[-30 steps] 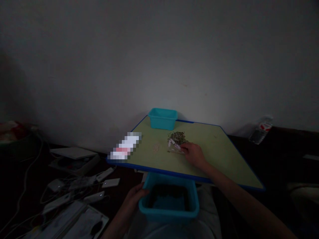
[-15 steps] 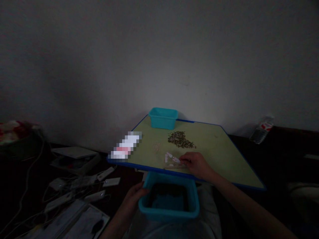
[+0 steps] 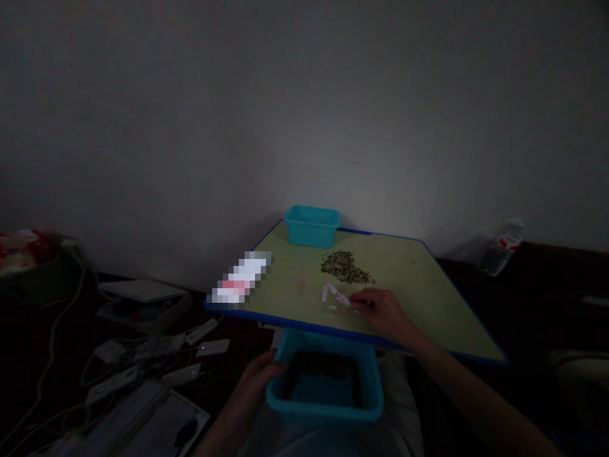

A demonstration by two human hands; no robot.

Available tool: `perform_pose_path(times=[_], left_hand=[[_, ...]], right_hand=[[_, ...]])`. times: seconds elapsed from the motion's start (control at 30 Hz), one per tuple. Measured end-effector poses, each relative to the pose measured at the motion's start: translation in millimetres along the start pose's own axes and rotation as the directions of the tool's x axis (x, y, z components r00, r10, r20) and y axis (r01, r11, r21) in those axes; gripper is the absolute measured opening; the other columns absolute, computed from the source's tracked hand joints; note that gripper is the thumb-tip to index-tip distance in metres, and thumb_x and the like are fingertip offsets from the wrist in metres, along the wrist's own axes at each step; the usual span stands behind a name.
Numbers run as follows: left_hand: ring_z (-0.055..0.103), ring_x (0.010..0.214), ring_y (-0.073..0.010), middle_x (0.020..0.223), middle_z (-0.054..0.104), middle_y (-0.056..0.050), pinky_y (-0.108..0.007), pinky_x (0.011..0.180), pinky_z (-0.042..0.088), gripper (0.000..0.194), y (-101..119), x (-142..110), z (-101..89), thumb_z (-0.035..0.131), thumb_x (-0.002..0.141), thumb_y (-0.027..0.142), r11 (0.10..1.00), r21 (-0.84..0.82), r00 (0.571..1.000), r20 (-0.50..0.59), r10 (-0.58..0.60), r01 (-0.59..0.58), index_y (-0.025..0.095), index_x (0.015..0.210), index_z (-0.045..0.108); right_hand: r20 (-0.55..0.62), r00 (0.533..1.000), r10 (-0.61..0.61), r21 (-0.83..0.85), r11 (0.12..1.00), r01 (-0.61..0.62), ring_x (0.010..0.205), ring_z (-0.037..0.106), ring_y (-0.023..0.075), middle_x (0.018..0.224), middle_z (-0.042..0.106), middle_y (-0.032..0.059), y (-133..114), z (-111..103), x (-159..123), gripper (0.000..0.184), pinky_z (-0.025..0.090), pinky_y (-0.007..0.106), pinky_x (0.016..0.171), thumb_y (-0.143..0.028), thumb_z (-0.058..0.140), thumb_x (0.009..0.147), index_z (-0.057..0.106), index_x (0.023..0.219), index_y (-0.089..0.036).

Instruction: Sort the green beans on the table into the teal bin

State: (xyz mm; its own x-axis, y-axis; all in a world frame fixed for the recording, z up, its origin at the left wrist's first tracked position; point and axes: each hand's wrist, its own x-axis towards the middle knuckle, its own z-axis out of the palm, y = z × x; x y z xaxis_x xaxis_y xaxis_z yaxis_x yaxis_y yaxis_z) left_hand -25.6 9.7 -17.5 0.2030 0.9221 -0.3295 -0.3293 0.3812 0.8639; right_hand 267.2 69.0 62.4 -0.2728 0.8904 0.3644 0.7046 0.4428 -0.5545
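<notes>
My left hand (image 3: 261, 374) is closed on the left rim of a blue plastic tub (image 3: 328, 411), which rests on my lap with dark material along its inside. Over the front part of the board, my right hand (image 3: 383, 311) pinches the right end of a see-through plastic bag (image 3: 335, 301) with pinkish-white patches. Whether those patches are print or contents, I cannot tell. Just beyond the bag lies a loose pile of small dark and light grains (image 3: 345, 266). A faint cluster of thin pale bits (image 3: 299, 281) lies to the left.
The pale green board (image 3: 404, 260) has a blue edge. A second blue tub (image 3: 311, 233) stands at its back, near the wall. A blurred-out bright phone-like thing (image 3: 240, 279) lies at the left. Cables and power strips (image 3: 157, 346) cover the lower left; a bottle (image 3: 502, 247) leans at right.
My right hand has moved the plastic bag slightly away from me and to the right, closer to the grain pile. My left hand keeps its place on the tub, which has shifted barely.
</notes>
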Motion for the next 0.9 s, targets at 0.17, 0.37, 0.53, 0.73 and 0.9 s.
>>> perform_pose_path(times=[0.17,0.37,0.53,0.73,0.9], left_hand=[[0.072,0.068,-0.0255,0.075,0.079,-0.006,-0.034,0.065,0.054,0.03,-9,2,1.9,0.075,0.064,0.028,0.998,-0.053,0.999,-0.003,-0.037,0.037,0.015,0.091,0.075],[0.073,0.065,-0.027,0.074,0.081,-0.007,-0.036,0.063,0.057,0.027,-6,-5,20.1,0.075,0.062,0.026,0.998,-0.066,0.999,0.024,-0.024,0.025,0.014,0.086,0.076],[0.075,0.071,-0.0268,0.078,0.082,-0.007,-0.035,0.066,0.057,0.025,-5,-10,33.6,0.077,0.061,0.024,0.996,-0.075,0.997,-0.047,-0.058,0.054,0.016,0.086,0.076],[0.074,0.07,-0.0285,0.078,0.081,-0.009,-0.037,0.066,0.057,0.029,-6,-16,48.0,0.077,0.062,0.027,0.998,-0.038,0.999,0.022,-0.042,0.042,0.014,0.088,0.076],[0.073,0.074,-0.0259,0.078,0.082,-0.004,-0.034,0.069,0.056,0.021,-2,-23,47.9,0.08,0.061,0.026,0.998,-0.017,0.997,-0.043,-0.069,0.068,0.02,0.081,0.076]], right_hand=[[-0.23,0.967,0.113,-0.037,0.991,-0.125,0.08,0.07,0.0217,0.094,0.077,0.0071,41,-33,25,0.026,0.052,0.031,0.073,-0.028,0.058,0.085,0.078,0.1,-0.022],[-0.325,0.923,0.207,-0.027,0.973,-0.228,0.072,0.07,0.0229,0.084,0.077,0.0097,85,-50,34,0.027,0.053,0.032,0.071,-0.03,0.059,0.083,0.079,0.093,-0.016],[-0.339,0.927,0.16,-0.117,0.971,-0.21,0.083,0.071,0.0235,0.091,0.077,0.008,101,-38,30,0.025,0.053,0.034,0.078,-0.027,0.057,0.084,0.079,0.093,-0.019],[-0.307,0.946,0.103,-0.203,0.964,-0.171,0.084,0.07,0.0223,0.093,0.077,0.008,94,-36,28,0.023,0.051,0.032,0.079,-0.025,0.056,0.087,0.078,0.094,-0.02],[-0.276,0.961,-0.002,-0.227,0.972,-0.063,0.083,0.068,0.0209,0.093,0.076,0.009,89,-31,27,0.024,0.049,0.03,0.078,-0.024,0.055,0.09,0.077,0.096,-0.019]])
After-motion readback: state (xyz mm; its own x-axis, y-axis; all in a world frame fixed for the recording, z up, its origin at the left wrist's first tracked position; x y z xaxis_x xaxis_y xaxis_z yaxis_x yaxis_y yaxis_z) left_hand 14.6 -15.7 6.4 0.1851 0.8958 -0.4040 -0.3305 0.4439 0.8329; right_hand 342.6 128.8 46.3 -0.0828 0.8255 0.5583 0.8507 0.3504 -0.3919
